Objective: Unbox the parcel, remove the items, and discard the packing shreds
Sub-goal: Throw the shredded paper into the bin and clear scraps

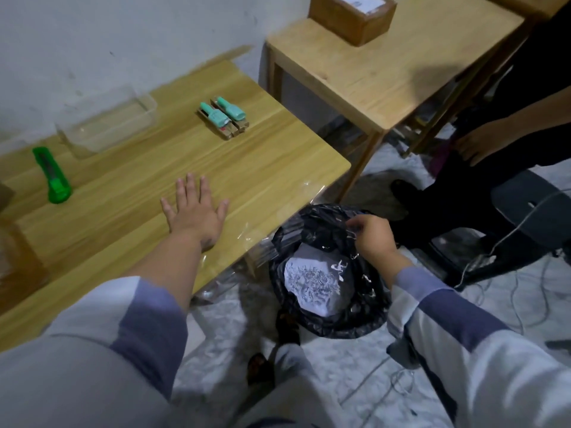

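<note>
Here, nearest the camera, two striped sleeves lead to the hands. The right hand (372,234) hangs over the bin lined with a black bag (327,322), which stands on the floor just beside the tabletop's corner; its fingers are curled at the bag's far rim, pinching either a few pale packing shreds (340,268) or the liner itself, which cannot be told apart. More shreds cling to the liner, and a sheet of white printed paper (312,282) lies inside the bin; its print is too blurred to read. The left hand (193,211) lies flat on the tabletop (278,168), fingers straight and spread, holding nothing. Farther on lie a green utility knife (51,176) at the left, a clear plastic tray (108,125) by the wall, and two teal items on card backings (224,118), side by side and touching; no writing on them is legible. The step in hand appears to be discarding the shreds, with the items already out. The next move probably calls for letting go over the bin's mouth and sweeping up any strands left on the tabletop. Beyond, a brown cardboard box (352,18) with an unreadable white label sits on a second table (386,78), and another person's hand (477,143) rests at the right edge.
</note>
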A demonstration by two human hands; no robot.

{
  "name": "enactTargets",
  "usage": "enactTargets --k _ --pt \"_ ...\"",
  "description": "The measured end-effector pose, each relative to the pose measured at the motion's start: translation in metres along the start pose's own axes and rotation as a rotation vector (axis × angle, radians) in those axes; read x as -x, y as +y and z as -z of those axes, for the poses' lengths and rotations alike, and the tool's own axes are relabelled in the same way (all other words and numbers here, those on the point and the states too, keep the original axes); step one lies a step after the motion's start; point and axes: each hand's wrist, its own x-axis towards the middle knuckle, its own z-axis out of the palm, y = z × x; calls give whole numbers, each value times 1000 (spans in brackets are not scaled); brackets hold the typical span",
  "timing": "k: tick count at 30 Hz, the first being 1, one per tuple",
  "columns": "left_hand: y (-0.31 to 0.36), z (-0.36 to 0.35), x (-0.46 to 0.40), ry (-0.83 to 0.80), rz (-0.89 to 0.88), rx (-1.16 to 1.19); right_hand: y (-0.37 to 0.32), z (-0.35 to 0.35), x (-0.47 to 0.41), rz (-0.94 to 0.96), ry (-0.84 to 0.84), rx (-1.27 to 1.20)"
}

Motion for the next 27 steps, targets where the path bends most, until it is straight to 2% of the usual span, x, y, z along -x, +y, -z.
enactTargets --k 3,8,14,17,22,27 --pt "1 -2 -1 8 2 -5 4 -2 -6 -12 22 9" --pt "-2 -3 0 8 2 0 1 -6 -16 -12 -144 70" --pt "0 0 0 -49 10 33 -18 24 -21 28 -107 65" --pt "1 18 1 -69 30 117 -52 44 -23 102 -95 88" --pt "3 68 21 19 12 366 -137 55 -20 339 -193 148" --pt "-38 105 73 146 101 412 -227 36 11 569 -321 176"
